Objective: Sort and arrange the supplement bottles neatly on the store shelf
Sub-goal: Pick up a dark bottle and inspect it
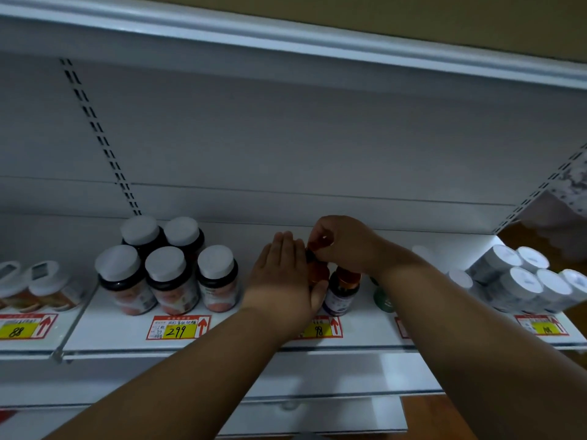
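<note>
The view is dim and bluish, without glare; the white metal store shelf [104, 331] catches the most light along its front lip; the wide lens bows the shelf edges toward the frame corners; the white-capped bottles at far right [521, 277] smear into soft blur; shadows lie faint and diffuse.

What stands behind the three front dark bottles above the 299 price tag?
Two more dark bottles with white caps stand behind the front three, a little higher in view. Only their caps and shoulders show; the front row covers their labels and anything further back.
</note>
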`<move>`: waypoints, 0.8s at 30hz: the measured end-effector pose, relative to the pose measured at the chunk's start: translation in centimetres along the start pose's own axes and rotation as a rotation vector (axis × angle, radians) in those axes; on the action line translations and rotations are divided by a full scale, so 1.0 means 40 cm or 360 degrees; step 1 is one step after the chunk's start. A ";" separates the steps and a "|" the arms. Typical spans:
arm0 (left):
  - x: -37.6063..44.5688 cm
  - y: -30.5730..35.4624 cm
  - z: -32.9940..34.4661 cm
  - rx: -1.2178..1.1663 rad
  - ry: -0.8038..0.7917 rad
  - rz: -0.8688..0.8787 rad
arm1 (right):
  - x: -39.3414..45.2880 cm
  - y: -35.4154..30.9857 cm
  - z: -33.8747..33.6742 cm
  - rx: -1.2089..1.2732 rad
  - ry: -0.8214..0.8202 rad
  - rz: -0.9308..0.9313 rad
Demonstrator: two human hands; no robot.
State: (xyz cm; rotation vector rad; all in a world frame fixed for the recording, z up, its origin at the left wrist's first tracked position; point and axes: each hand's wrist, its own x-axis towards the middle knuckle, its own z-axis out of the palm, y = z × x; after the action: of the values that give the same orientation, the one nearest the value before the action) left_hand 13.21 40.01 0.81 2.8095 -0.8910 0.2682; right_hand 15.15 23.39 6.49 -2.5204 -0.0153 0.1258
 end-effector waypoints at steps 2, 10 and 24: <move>-0.001 0.000 -0.004 -0.0002 0.0002 -0.0005 | -0.007 -0.001 -0.002 0.0010 -0.0007 0.0004; -0.019 -0.021 -0.071 -0.0156 0.0145 0.0034 | -0.056 -0.045 -0.015 0.0019 0.0194 -0.0022; -0.288 -0.331 -0.263 -0.0254 0.0465 -0.0216 | -0.114 -0.488 0.167 0.0068 0.0505 -0.0421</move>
State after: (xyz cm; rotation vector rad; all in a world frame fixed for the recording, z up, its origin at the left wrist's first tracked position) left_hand 10.45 59.39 6.84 2.5802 -0.6243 0.5446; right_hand 10.31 42.97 12.77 -2.4417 -0.2138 -0.3754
